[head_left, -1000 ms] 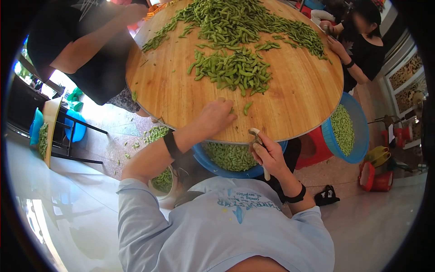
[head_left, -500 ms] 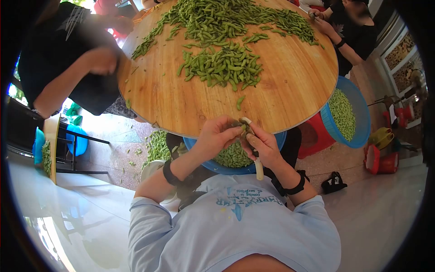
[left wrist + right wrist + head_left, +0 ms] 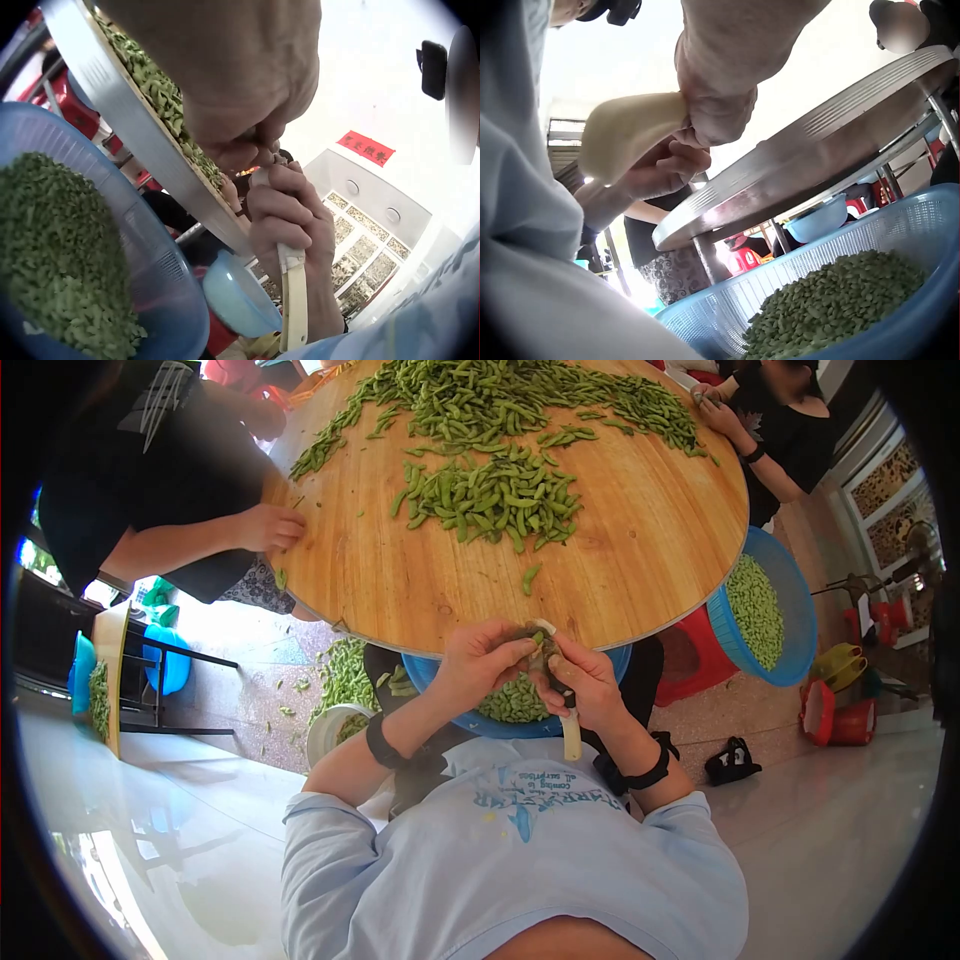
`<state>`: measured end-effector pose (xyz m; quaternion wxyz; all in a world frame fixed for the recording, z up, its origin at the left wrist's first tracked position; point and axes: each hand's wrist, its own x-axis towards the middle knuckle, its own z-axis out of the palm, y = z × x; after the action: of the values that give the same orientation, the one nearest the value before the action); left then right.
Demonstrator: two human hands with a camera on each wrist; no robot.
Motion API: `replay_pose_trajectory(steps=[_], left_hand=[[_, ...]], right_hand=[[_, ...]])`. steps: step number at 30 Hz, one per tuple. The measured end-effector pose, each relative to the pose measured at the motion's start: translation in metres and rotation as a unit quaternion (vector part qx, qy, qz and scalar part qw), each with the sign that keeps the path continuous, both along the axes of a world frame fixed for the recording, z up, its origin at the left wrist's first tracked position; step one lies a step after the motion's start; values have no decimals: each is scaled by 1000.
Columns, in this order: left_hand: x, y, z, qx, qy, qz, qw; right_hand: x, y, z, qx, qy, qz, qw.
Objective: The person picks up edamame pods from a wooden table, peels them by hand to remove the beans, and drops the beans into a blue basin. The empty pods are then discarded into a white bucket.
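Both hands meet just above the near edge of the round wooden table (image 3: 640,560). My left hand (image 3: 472,662) pinches a green soybean pod (image 3: 538,637) between thumb and fingers. Curled round a cream-handled tool (image 3: 571,738) is my right hand (image 3: 588,688). In the left wrist view the handle (image 3: 295,307) sticks out below the fist, with a small hole at its end; the tool's working end is hidden by the fingers. Beneath the hands, a blue basket (image 3: 802,274) holds shelled green beans (image 3: 832,307). A small heap of pods (image 3: 490,500) lies on the table in front.
A bigger pile of pods (image 3: 450,410) covers the far side of the table. People sit at the left and the far right. Another blue basket of beans (image 3: 755,610) stands at the right, near a red stool (image 3: 695,665). Pods (image 3: 345,675) lie on the floor at the left.
My left hand has come back from the tabletop with a pod and met the right hand. The person on the left has brought a hand to rest on the table edge.
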<state>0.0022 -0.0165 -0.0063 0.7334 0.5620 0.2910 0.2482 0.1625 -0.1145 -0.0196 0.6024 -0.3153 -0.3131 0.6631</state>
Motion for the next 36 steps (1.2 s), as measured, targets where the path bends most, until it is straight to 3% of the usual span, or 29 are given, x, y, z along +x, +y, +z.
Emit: replay_pose_trajectory(steps=[6,8,10,11,13,14,15,16,17,18,19,21,24,26,27,28,29,30,31,33,34,36], left_hand=[[-3,-1,-6,3,-40,-21,999],[-5,2,-10,11,-33,-29,999],[-6,5,-11,-91,-101,-74,988],[-5,4,-9,-91,-100,-73,988],[-1,0,-1,-249,-123,-61,959],[-1,0,-6,-250,-123,-59,959],[0,1,-11,-252,-109,-45,961],[1,2,-15,-254,-94,-30,962],[1,1,-17,-253,-96,-29,962],[2,-2,-13,-212,-65,-32,975],[3,-5,-11,-170,-34,-35,984],[9,-9,-11,-137,-26,-27,990],[8,-11,-2,-89,1,-5,996],[-3,-11,5,-76,26,10,997],[-15,-8,8,143,94,7,985],[-29,-5,12,355,155,3,922],[-47,-3,18,434,237,-41,868],[-63,-1,23,506,314,-85,799],[-74,0,28,507,314,-89,798],[-87,3,38,581,421,-112,688],[-82,5,42,583,423,-110,685],[-54,15,48,546,292,-44,784]], right_hand=[[7,1,1,24,-91,20,995],[9,1,-1,21,-70,33,997],[13,2,-5,19,-50,48,997],[15,2,-7,30,-11,63,998],[15,4,-10,39,29,80,996],[13,6,-10,156,-222,-7,963],[11,8,-10,261,-453,-94,847],[10,8,-12,261,-453,-93,847],[8,8,-15,283,-497,-129,810],[7,7,-17,303,-538,-165,769],[6,4,-16,303,-537,-163,770],[5,1,-13,196,-479,-154,842],[4,5,-13,179,-465,-187,847],[10,2,-13,163,-469,-162,853],[13,0,-12,149,-473,-138,857],[16,-2,-11,149,-472,-141,858],[19,-4,-9,163,-482,-116,853],[21,-7,-8,177,-491,-92,848],[23,-10,-8,175,-490,-95,849],[25,-8,-6,116,-467,-92,872],[23,-6,-6,120,-465,-93,872],[21,-1,-4,106,-401,-90,905]])
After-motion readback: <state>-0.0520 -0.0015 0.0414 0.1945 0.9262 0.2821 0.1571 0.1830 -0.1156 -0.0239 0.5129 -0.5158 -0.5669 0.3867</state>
